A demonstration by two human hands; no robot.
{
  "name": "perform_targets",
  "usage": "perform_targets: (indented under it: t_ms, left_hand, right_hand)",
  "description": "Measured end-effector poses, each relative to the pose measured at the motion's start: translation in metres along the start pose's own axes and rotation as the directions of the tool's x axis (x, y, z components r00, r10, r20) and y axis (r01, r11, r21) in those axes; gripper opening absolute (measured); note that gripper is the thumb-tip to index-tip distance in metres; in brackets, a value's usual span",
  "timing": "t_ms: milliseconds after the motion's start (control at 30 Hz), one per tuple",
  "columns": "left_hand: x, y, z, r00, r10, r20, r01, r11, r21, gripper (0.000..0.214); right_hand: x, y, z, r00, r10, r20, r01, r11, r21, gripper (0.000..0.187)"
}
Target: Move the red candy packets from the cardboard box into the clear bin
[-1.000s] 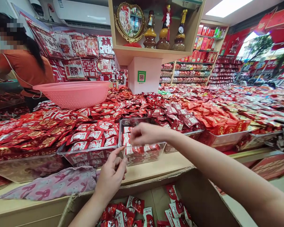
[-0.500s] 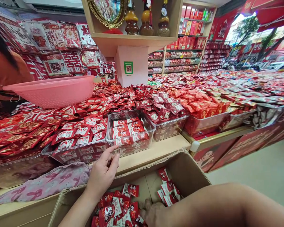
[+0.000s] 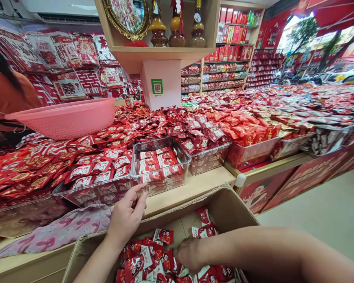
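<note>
My left hand (image 3: 129, 210) is by the front of a clear plastic tub (image 3: 165, 188). Its index finger and thumb are stretched apart, with nothing held. Rows of red-and-white candy packets (image 3: 159, 165) fill the lower part of that tub. Down inside an open cardboard box (image 3: 236, 204), my right hand (image 3: 188, 253) is among loose red-and-white candy packets (image 3: 135, 265). It is slightly blurred and its fingertips are hidden, so I cannot see whether it holds any. Two more packets (image 3: 205, 216) lie near the box's far corner.
A pink basket (image 3: 65, 118) sits on heaped packets at the left, near a person in orange (image 3: 14, 86). Other filled tubs (image 3: 211, 157) line the counter. A pink patterned cloth (image 3: 59, 232) lies on its front edge. A shelf unit (image 3: 162, 55) stands behind.
My right hand has shifted slightly up within the box, and packets around it have moved. My left hand is almost still. The view has shifted slightly.
</note>
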State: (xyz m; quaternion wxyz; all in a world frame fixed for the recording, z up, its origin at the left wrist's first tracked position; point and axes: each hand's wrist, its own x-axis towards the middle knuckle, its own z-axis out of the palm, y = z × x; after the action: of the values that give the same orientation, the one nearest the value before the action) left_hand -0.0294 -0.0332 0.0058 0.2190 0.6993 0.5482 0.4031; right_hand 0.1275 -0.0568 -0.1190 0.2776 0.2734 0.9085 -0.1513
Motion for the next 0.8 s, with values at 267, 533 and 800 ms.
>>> perform_targets:
  t_ms: [267, 533, 800]
  left_hand:
    - [-0.001, 0.0, -0.008, 0.994, -0.056, 0.095, 0.078, 0.967, -0.242, 0.03]
    - [-0.009, 0.015, -0.005, 0.986, -0.051, 0.158, 0.1, 0.944, -0.314, 0.039]
    - [-0.014, 0.033, 0.018, 0.958, -0.285, -0.021, 0.25, 0.874, -0.416, 0.028]
  right_hand:
    - [-0.06, -0.013, -0.077, 0.988, -0.109, -0.113, 0.105, 0.993, -0.046, 0.014]
    - [-0.094, 0.025, -0.119, 0.693, 0.168, -0.702, 0.533, 0.537, 0.654, 0.022]
    - [-0.07, 0.018, -0.101, 0.563, 0.373, -0.737, 0.683, 0.292, 0.669, 0.035]
